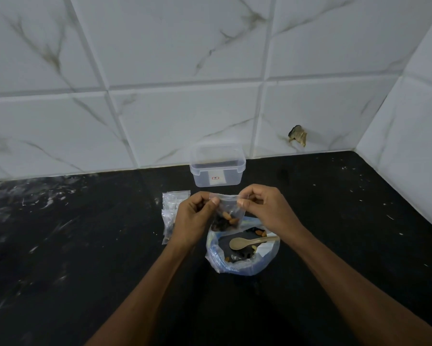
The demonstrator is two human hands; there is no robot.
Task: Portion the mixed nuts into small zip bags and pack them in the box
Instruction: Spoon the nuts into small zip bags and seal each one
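Note:
A small clear zip bag [226, 216] with mixed nuts in its bottom hangs above the counter. My left hand [193, 216] pinches its top left corner and my right hand [264, 208] pinches its top right corner. Below it sits a large open plastic bag of nuts [242, 267] with a wooden spoon [249, 242] lying inside. A clear plastic box [217, 168] stands open against the wall behind the hands. A pile of small zip bags [171, 206] lies left of my left hand, partly hidden by it.
The black counter [85, 245] is speckled with white marks. White marble-look tiles form the back wall and a side wall at the right corner. A chipped hole [297, 135] shows in the wall tile right of the box.

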